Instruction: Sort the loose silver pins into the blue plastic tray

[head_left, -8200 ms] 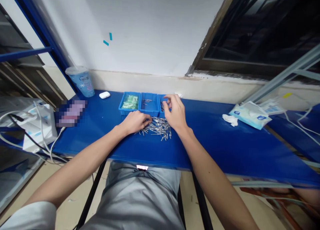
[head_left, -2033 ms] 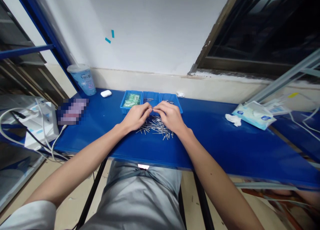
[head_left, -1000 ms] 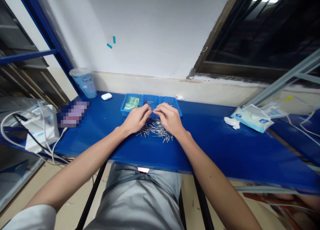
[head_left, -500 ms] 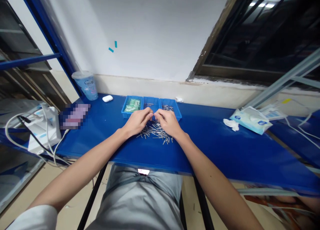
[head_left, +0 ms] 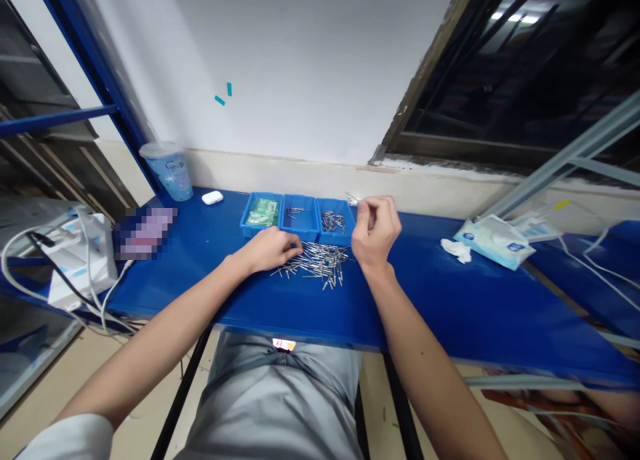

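A heap of small metal pins [head_left: 314, 263] lies on the blue table [head_left: 440, 293]. My left hand [head_left: 270, 249] rests at the heap's left edge, fingers curled down onto the pins. My right hand [head_left: 375, 230] is raised just right of the blue trays, thumb and fingers pinched; what they hold is too small to see. Three joined blue trays stand behind the heap: the left tray [head_left: 261, 213] has green pieces, the middle tray [head_left: 300, 215] a few pins, the right tray [head_left: 335, 221] more pins.
A plastic cup [head_left: 167, 170] and a white earbud case [head_left: 213, 197] stand at the back left. A white box with cables [head_left: 75, 260] sits at the left end. A tissue pack [head_left: 493, 240] and a crumpled tissue [head_left: 455, 249] lie to the right.
My hands were pinched together above the heap. Now the right hand has lifted away to the right of the trays, and the left has dropped onto the pins.
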A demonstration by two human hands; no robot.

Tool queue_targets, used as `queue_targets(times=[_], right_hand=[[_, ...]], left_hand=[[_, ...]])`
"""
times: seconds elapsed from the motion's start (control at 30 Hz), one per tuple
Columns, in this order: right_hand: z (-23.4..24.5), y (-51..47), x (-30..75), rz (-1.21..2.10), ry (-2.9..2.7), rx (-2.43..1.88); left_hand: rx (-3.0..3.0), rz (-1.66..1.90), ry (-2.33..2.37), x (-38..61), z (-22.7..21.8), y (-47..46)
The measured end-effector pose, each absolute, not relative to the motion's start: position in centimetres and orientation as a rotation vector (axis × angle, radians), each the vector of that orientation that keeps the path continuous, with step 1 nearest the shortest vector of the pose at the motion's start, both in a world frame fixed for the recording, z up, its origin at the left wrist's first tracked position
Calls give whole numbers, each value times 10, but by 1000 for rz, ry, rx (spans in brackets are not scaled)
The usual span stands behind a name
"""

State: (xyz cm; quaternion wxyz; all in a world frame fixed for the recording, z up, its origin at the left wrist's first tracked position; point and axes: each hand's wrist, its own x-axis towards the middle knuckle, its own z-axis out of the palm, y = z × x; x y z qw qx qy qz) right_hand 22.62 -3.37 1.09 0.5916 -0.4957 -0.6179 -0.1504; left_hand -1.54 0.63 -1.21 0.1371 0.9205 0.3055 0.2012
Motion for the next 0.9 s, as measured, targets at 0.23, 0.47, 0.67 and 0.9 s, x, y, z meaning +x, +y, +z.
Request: queue_targets(times=[0.23, 0.47, 0.67, 0.9], right_hand=[[3, -19, 236, -483, -1473, -1346], [-2, -14, 238, -392, -1498, -1388], [3, -24, 223, -177, -1833, -1115], [-5, -27, 213, 10, -2167, -1128]], left_hand=[[2731, 457, 987, -14, -20, 8], [2735, 499, 957, -14, -23, 8], [2702, 497, 971, -13, -15, 4], [2518, 701, 1075, -9, -5, -4]])
